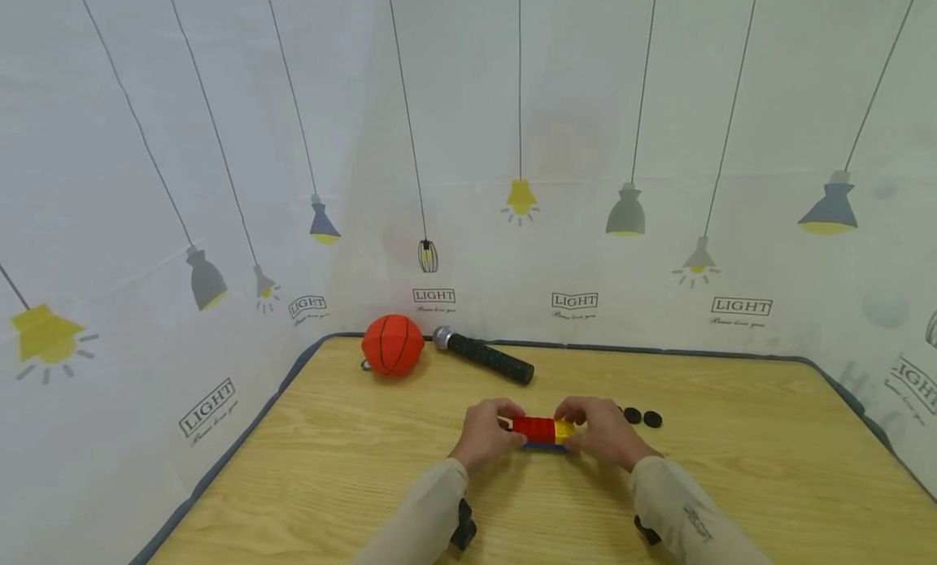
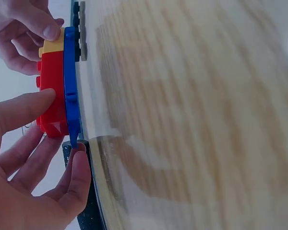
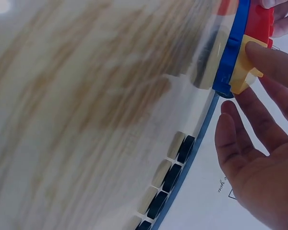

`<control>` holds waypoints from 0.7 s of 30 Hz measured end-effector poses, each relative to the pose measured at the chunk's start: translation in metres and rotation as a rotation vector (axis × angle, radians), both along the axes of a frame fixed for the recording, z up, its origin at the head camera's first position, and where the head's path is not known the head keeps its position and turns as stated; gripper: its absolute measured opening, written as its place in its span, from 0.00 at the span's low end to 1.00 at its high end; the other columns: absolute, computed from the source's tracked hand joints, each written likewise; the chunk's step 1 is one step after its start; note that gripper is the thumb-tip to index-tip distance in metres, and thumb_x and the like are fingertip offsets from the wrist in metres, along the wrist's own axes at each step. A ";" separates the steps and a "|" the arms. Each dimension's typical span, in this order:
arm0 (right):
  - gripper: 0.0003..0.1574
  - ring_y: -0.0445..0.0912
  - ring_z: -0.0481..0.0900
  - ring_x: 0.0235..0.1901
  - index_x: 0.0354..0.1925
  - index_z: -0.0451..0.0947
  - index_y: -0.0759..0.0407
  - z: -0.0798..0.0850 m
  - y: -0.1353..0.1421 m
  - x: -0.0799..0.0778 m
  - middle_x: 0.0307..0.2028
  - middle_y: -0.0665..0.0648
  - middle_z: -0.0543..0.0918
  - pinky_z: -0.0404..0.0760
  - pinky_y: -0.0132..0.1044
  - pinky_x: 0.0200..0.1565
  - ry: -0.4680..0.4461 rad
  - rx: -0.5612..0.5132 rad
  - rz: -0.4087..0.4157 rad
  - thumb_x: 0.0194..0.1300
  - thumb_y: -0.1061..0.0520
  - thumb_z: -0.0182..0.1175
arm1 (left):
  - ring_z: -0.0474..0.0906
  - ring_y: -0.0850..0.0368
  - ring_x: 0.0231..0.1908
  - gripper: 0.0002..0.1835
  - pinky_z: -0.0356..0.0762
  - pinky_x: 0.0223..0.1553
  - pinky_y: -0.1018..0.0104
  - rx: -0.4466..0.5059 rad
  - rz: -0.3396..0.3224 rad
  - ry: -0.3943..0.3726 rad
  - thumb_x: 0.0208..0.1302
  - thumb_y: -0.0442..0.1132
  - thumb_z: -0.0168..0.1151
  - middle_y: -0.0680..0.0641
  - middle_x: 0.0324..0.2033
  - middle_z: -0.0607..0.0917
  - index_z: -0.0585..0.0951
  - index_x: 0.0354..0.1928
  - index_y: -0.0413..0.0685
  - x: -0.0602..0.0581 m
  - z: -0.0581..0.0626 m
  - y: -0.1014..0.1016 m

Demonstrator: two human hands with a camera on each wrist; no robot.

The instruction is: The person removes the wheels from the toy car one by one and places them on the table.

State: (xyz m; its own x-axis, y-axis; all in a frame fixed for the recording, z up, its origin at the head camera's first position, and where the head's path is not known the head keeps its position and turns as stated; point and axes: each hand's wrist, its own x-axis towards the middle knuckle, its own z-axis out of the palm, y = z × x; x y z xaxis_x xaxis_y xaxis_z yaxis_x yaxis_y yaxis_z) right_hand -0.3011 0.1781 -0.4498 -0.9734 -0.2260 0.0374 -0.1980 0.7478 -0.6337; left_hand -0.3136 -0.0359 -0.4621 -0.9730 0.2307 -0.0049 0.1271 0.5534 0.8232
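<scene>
Between the two hands is a toy block build: a red brick [image 1: 533,428] and a yellow brick [image 3: 246,72] side by side on a long blue base [image 2: 71,86]. My left hand [image 1: 489,435] grips the red end, thumb on the near side of the brick and fingers behind it. At the yellow end my right hand [image 1: 606,432] pinches the brick between thumb and fingers. In both wrist views the studs show on the side away from the tabletop, and the build is held close over the wood. The fingers partly hide both ends.
Several round black discs [image 1: 652,419] lie in a row just right of the right hand. Behind the build lies a black microphone [image 1: 486,356] with a silver head, and left of it an orange-red basketball toy [image 1: 393,345]. A printed white curtain [image 1: 468,264] borders the wooden table [image 1: 329,467].
</scene>
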 end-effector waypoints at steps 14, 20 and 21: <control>0.18 0.46 0.79 0.42 0.41 0.83 0.50 -0.008 -0.002 -0.007 0.40 0.52 0.86 0.81 0.50 0.52 -0.019 0.010 -0.036 0.52 0.65 0.74 | 0.80 0.58 0.35 0.16 0.79 0.43 0.61 -0.077 0.139 0.022 0.48 0.34 0.80 0.48 0.41 0.90 0.84 0.38 0.52 -0.002 0.002 0.007; 0.18 0.46 0.79 0.42 0.40 0.83 0.51 -0.008 -0.002 -0.006 0.40 0.52 0.86 0.81 0.50 0.52 -0.017 0.016 -0.040 0.52 0.66 0.74 | 0.79 0.57 0.37 0.15 0.79 0.45 0.59 -0.091 0.132 -0.011 0.49 0.33 0.79 0.48 0.41 0.90 0.83 0.38 0.51 -0.003 0.002 0.008; 0.18 0.46 0.79 0.41 0.40 0.83 0.51 -0.008 -0.002 -0.006 0.40 0.52 0.86 0.81 0.50 0.52 -0.020 0.018 -0.041 0.52 0.66 0.74 | 0.79 0.57 0.37 0.15 0.79 0.46 0.59 -0.093 0.131 -0.015 0.49 0.32 0.79 0.48 0.41 0.90 0.83 0.38 0.51 -0.003 0.003 0.008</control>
State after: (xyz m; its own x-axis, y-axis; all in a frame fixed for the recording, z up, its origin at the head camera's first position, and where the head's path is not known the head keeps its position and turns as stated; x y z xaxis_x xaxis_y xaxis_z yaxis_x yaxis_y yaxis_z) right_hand -0.3072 0.1757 -0.4578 -0.9823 -0.1866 0.0139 -0.1544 0.7661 -0.6239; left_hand -0.3165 -0.0283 -0.4592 -0.9944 0.0996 -0.0349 0.0369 0.6380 0.7691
